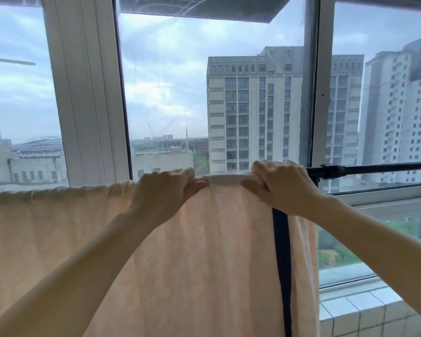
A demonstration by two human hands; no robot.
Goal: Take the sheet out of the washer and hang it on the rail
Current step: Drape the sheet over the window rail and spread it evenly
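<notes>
Now I am pinching the peach sheet point(192, 251), draped over the black rail point(374, 169), with my left hand point(164, 190) and right hand point(281, 184), spreading its bunched top gently and evenly.

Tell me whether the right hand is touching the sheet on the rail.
Touching. The head view shows the right hand gripping the top fold of the sheet where it drapes over the rail, thumb pressed against the cloth.
</notes>
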